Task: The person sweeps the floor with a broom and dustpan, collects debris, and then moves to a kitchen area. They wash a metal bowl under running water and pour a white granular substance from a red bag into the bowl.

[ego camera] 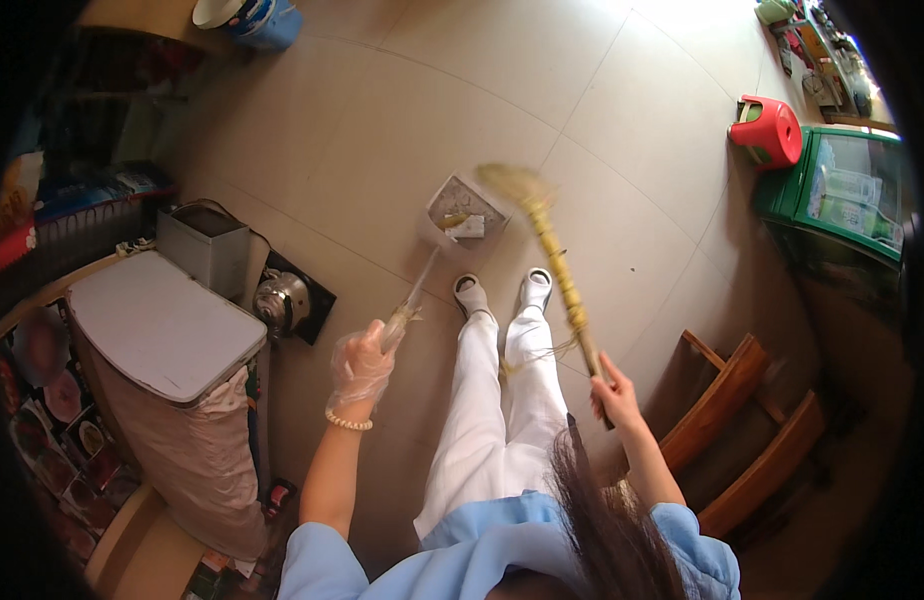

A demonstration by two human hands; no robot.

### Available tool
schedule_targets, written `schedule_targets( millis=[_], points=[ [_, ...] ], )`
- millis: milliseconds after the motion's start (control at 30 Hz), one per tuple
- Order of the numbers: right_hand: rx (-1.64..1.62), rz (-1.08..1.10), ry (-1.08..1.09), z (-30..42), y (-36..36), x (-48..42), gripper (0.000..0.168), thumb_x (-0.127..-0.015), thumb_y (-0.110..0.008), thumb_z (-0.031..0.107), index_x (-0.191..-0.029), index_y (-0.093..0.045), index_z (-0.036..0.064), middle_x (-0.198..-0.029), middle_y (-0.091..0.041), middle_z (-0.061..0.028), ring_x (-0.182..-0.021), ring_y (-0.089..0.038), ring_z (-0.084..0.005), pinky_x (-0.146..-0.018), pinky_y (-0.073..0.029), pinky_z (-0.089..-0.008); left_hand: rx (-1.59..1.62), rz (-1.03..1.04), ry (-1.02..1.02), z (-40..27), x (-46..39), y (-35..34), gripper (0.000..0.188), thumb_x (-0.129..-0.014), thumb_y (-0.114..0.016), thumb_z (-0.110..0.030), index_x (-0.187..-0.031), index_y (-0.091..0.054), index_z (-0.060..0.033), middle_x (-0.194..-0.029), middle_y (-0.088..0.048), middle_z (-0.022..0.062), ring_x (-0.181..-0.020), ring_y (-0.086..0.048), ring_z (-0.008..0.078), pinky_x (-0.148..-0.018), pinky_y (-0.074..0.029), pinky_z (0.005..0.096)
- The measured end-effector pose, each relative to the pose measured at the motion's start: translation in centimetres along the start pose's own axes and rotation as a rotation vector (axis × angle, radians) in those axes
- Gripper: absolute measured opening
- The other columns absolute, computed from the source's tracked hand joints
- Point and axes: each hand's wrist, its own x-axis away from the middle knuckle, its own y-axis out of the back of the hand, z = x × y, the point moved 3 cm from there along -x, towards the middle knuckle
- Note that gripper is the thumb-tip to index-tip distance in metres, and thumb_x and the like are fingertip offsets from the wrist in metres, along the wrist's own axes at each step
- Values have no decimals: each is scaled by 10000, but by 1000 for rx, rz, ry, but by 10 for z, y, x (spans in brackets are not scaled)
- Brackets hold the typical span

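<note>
My left hand (364, 364), in a clear plastic glove, grips the handle of a long-handled dustpan (496, 241). The pan rests on the tiled floor beyond my feet and holds grey dirt, a crumpled white scrap (473, 226) and a yellowish piece. Bare, my right hand (616, 391) is closed around the lower handle of a straw broom (555, 255) bound with yellow wrapping. The broom's head, slightly blurred, is right of the pan; whether it touches the floor I cannot tell.
At left are a white-topped table (169, 322), a grey bin (204, 244) and a metal kettle (282, 300) on a black base. A red stool (769, 131) and a green glass-fronted cooler (856, 191) stand at right. Wooden furniture (721, 405) is near my right arm. A dark speck (632, 269) lies on the floor.
</note>
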Motion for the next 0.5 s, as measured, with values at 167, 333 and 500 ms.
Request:
schedule_targets(
  millis=[167, 333, 500],
  points=[
    [-187, -212, 238, 64, 63, -160, 461, -960, -439, 276, -1397, -315, 201, -572, -435, -19, -407, -458, -132, -371, -409, -265, -29, -28, 79, -5, 33, -5, 255, -804, -669, -260, -720, -524, -68, -552, -545, 158, -543, -582, 330, -494, -450, 419],
    [-821, -303, 39, 206, 103, -359, 169, -940, -467, 277, -1022, -422, 136, -616, -467, -68, -437, -460, -137, -384, -439, -245, 39, -76, 161, -28, 69, -12, 263, -771, -705, -247, -706, -535, -57, -529, -533, 138, -499, -564, 312, -467, -439, 398],
    [-41, -163, 205, 182, 11, -365, 264, -937, -425, 221, -1169, -430, 95, -548, -432, -43, -379, -454, -155, -357, -421, -294, -26, -107, 174, -49, 87, -14, 258, -740, -728, -224, -685, -535, -62, -510, -521, 118, -478, -551, 301, -457, -431, 392]
  ],
)
